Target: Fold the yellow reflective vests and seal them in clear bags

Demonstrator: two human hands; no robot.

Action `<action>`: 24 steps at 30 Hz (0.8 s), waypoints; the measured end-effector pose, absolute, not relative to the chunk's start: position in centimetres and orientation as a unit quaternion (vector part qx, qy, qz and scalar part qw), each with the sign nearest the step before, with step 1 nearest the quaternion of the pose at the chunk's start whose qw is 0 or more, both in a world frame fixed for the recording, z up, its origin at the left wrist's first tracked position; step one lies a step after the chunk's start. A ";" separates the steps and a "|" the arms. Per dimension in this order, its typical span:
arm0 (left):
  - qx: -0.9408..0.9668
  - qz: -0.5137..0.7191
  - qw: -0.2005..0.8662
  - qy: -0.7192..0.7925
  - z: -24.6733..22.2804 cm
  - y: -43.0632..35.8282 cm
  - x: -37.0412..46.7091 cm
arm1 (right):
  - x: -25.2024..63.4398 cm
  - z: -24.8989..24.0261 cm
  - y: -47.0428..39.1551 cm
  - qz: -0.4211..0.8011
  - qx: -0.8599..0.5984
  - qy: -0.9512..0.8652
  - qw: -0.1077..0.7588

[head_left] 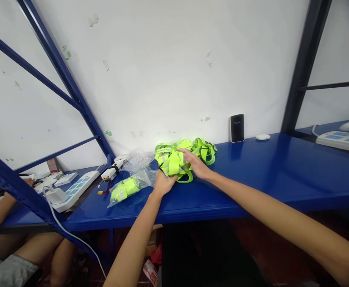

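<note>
A tangled pile of neon yellow-green straps (204, 150) with grey reflective stripes lies on the blue table (252, 175) against the wall. My left hand (164, 181) grips the front left of the bundle, its fingers wrapped round the straps and partly hidden. On the right side of the same bundle rests my right hand (196, 164), fingers stretched out flat over the straps. Left of my hands is a clear plastic bag (124, 189) with a folded yellow-green strap inside. Behind it lie more clear plastic bags (138, 159).
A black-screened device (237, 128) leans near the wall, beside a white oval object (262, 137). White power strips (78, 190) lie left and far right. Blue rack posts (69, 87) stand at left, with another person's arms (1, 211) beyond. A white cable hangs over the front edge.
</note>
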State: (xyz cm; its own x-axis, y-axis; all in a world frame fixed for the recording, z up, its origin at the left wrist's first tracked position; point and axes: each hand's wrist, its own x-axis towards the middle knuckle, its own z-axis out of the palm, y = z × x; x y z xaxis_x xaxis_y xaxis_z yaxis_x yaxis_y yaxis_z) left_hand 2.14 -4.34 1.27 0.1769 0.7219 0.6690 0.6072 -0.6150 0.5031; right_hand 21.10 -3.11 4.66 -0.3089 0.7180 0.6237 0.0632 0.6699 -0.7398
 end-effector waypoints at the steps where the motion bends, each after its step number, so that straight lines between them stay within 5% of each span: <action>1: 0.767 0.466 0.063 0.437 1.2 -4.3 2.1 | 21.0 4.6 -3.1 0.319 -0.261 -0.752 0.514; 12: 0.811 0.266 -0.064 0.517 0.8 -4.7 2.2 | 22.5 4.6 -0.9 0.397 -0.299 -0.716 0.490; 19: 0.819 0.320 -0.075 0.471 0.5 -4.5 2.1 | 21.5 4.7 -1.9 0.568 -0.277 -0.572 0.523; 24: 0.807 0.398 -0.080 0.428 0.6 -4.3 2.3 | 21.6 5.2 -2.3 0.690 -0.303 -0.481 0.448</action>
